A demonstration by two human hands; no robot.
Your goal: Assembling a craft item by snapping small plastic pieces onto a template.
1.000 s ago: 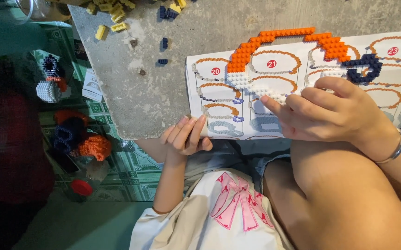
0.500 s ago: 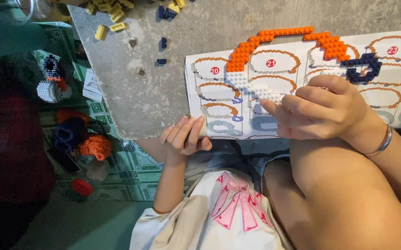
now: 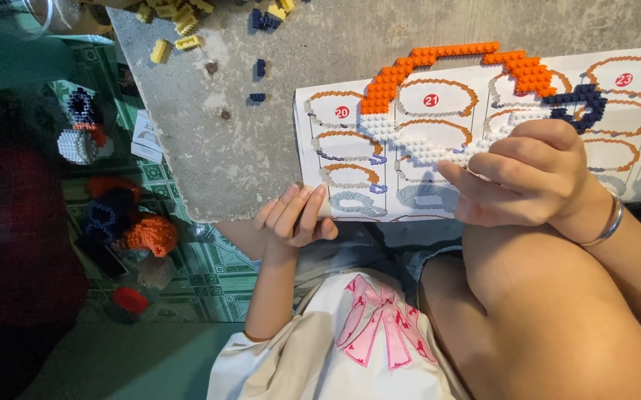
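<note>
Right hand (image 3: 531,178) lowered, seemingly touching instruction sheet (image 3: 631,118).

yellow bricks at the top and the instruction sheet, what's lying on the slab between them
In the head view, two small dark blue bricks lie on the bare grey slab between the yellow bricks and the instruction sheet.

The right hand (image 3: 531,178) presses fingertips on the orange-and-white brick arch (image 3: 439,96) atop the instruction sheet (image 3: 350,159). The left hand (image 3: 294,215) rests at the sheet's edge — fingers curled.
</note>
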